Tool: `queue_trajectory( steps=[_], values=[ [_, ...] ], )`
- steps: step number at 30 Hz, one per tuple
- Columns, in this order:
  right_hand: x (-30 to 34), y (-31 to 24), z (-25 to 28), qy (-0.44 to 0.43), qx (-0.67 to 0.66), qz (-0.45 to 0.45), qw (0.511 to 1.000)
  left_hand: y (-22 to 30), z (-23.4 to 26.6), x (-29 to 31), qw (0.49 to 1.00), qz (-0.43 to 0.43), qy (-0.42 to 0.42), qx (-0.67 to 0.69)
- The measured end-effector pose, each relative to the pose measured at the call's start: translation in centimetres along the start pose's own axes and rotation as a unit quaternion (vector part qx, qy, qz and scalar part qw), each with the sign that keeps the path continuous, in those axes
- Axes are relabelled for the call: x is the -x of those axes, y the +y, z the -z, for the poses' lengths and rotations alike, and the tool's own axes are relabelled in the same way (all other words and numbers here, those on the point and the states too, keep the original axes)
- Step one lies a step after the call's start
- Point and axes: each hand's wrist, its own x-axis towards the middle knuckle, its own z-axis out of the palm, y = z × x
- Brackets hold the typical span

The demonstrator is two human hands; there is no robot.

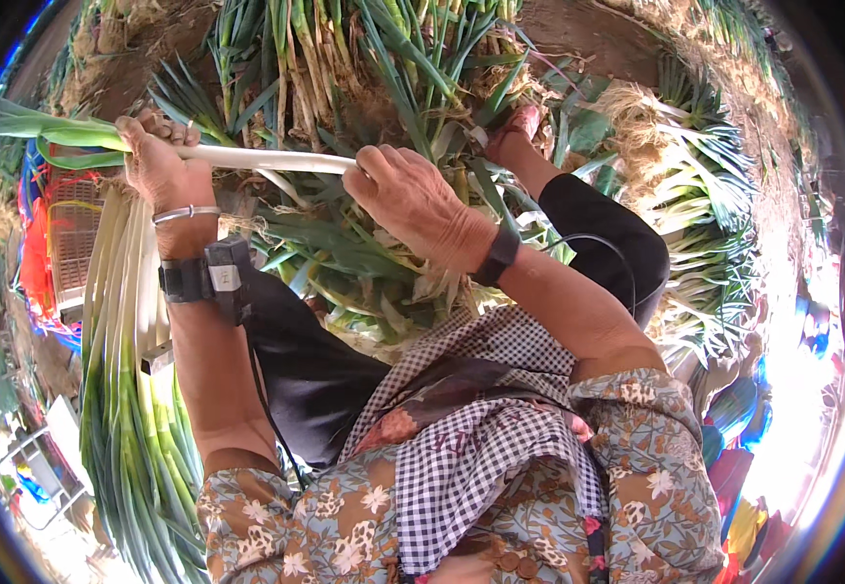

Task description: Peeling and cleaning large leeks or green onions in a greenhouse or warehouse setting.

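Note:
A long leek (pixel 257 158) with a clean white shank lies level between my two hands, its green leaves pointing left. My left hand (pixel 165 161) is wrapped round it where white turns to green. At the other end of the shank, the closed fingers of my right hand (pixel 418 202) grip the tip and hide it. Below my left hand, a pile of trimmed leeks (pixel 126 321) lies with white ends up and green leaves toward me. Loose green leaves and peelings (pixel 354 248) cover the ground between my legs.
Unpeeled leeks with dry outer leaves (pixel 320 58) are heaped at the far side. More leeks with shaggy roots (pixel 680 185) lie to the right, beyond my knee. A brown plastic crate (pixel 74 229) stands at the left, beside red and blue wrapping (pixel 35 253).

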Motion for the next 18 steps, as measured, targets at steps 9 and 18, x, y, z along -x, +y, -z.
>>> queue_trajectory(
  steps=[9, 18],
  values=[
    [5.2, -0.7, -1.2, -0.044, -0.083, -0.056, 0.994, 0.4, 2.6, -1.6, 0.999, 0.001, 0.035, 0.0],
    [12.4, 6.5, -1.6, -0.049, -0.27, -0.164, 0.947, -2.4, 4.4, -4.9, 0.99, 0.007, -0.088, 0.11]
  ],
)
